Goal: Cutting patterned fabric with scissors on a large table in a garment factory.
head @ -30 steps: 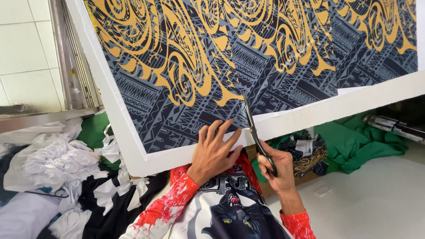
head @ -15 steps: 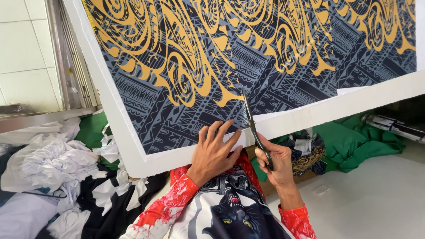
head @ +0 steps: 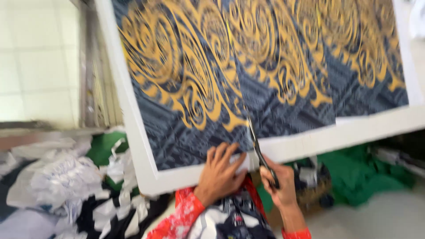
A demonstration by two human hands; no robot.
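At far left a tiled wall (head: 35, 66) shows pale square tiles, with a metal frame (head: 95, 88) running down beside it. Below lies a heap of scraps (head: 66, 186): crumpled white and black strips, ragged at the edges, with green cloth (head: 104, 148) under them.

The sheet (head: 265, 75) fills the upper middle, lying flat and tilted. It is printed in dark blue-grey with fine ruled lines and bold yellow swirls, and a broad plain white border runs along its left and lower edges.

The left hand (head: 219, 170) lies palm down on the sheet's lower edge, fingers spread and pressing flat across print and border, pinning it rather than gripping it. Its sleeve (head: 183, 217) is red with a white pattern.

Just right of it, the scissors (head: 256, 146) cross the white border, thin dark blades pointing up into the print; blur hides whether the blades are apart. The right hand (head: 279, 183) is closed round their handles, below the sheet's edge.

Further right, more green cloth (head: 354, 170) is bunched under the border.
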